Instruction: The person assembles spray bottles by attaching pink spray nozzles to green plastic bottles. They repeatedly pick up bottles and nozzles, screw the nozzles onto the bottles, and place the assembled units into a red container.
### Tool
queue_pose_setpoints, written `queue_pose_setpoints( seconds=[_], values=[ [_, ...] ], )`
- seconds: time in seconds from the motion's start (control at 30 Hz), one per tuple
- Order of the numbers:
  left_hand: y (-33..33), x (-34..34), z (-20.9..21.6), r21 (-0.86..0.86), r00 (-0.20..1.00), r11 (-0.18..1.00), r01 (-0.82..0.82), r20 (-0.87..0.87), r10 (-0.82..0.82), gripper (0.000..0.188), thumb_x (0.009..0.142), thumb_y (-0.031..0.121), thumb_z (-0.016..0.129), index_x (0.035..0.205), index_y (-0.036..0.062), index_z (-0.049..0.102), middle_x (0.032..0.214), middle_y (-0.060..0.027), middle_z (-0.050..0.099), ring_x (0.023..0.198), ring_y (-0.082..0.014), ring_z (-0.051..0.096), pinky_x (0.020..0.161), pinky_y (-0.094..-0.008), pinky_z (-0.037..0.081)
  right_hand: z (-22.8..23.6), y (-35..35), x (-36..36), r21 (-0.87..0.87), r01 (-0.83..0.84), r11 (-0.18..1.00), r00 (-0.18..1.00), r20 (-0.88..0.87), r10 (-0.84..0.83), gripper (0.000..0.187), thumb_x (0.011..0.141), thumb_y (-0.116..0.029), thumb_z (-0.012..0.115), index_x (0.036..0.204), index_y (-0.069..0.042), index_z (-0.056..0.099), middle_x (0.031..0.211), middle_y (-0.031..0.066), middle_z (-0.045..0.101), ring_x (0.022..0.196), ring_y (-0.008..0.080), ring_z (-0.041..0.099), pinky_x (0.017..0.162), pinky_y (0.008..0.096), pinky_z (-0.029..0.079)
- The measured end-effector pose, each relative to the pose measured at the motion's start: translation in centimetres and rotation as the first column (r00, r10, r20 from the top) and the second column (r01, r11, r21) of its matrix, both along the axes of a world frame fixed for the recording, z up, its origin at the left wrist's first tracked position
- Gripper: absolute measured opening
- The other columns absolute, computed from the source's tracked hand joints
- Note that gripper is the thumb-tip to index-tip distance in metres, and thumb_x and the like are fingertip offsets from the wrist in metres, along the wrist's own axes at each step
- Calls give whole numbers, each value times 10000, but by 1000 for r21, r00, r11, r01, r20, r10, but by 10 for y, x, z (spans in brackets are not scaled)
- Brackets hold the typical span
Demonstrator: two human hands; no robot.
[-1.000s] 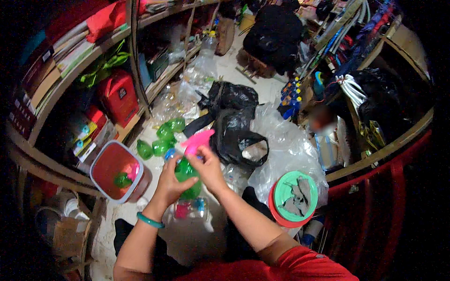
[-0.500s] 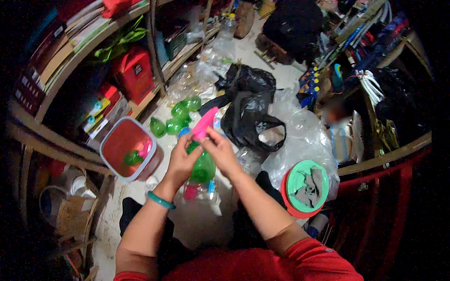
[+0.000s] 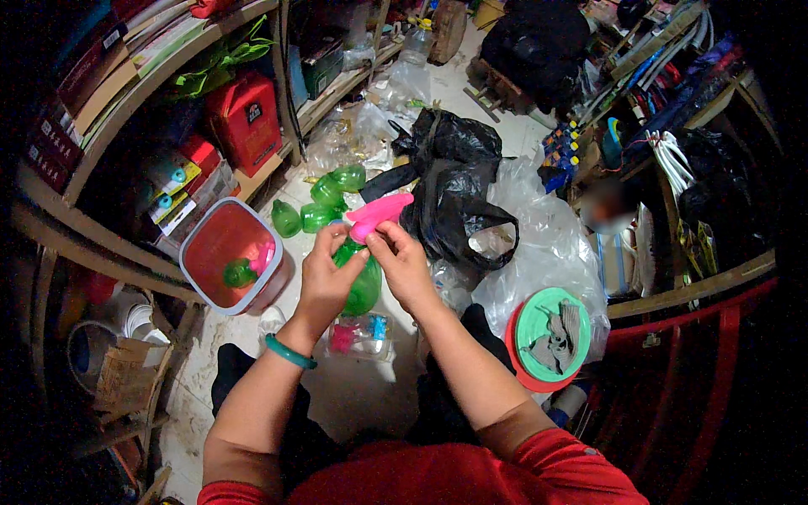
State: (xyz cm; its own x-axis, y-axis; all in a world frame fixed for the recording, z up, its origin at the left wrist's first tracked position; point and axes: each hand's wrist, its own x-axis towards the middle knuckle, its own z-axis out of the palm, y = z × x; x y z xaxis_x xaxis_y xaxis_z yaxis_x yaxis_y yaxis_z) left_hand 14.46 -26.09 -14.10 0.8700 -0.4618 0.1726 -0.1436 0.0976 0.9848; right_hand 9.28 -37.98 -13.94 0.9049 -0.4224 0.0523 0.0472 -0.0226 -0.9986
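Both hands are up in front of me: my left hand wraps the green bottle around its belly, my right hand pinches the neck just under the pink spray head. Bottle looks like thin, light plastic, probably squashy and a bit slick, so I judge the stiffer neck and shoulder the best grip. Beyond my fingers lie more green bottles and a black bag; left of my left hand, a red tub. Pale, gritty floor below, cramped between cluttered shelves.
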Motion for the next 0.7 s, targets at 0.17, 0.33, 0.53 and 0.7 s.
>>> queue_pose_setpoints(
  seconds=[0.17, 0.33, 0.53, 0.7],
  values=[
    [-2, -1, 5, 8, 998, 1000, -8, 67, 8, 302, 809, 70, 604, 1077, -22, 500, 992, -140, 620, 983, -169, 569, 841, -290, 441, -6, -2, 1, -187, 82, 979, 997, 14, -81, 224, 839, -163, 609, 981, 8, 583, 824, 46, 603, 731, 81, 524, 660, 231, 431],
    [2, 3, -1, 0, 998, 998, 60, 31, -60, 287, 822, 63, 597, 1080, -17, 501, 1012, -128, 614, 992, -161, 562, 850, -283, 438, 6, -2, -2, -371, 101, 923, 992, -34, -122, 220, 822, -199, 633, 943, -16, 617, 790, 104, 625, 669, 146, 579, 603, 266, 454],
    [3, 4, 4, 8, 998, 998, 70, 5, -70, 245, 837, 56, 583, 1058, -15, 504, 1022, -120, 609, 994, -146, 553, 851, -271, 434, 5, -5, -3, -618, 211, 757, 976, 95, -195, 229, 762, -239, 684, 870, -44, 633, 750, 86, 612, 667, 227, 593, 584, 327, 459],
    [2, 5, 1, -13, 994, 996, 94, -48, -94, 239, 848, 61, 576, 1064, -7, 497, 1026, -115, 607, 998, -144, 550, 851, -269, 431, 14, -5, -3, -698, 294, 652, 956, 206, -211, 205, 724, -231, 707, 809, -74, 607, 711, 47, 560, 683, 211, 556, 628, 336, 432]
  ],
)
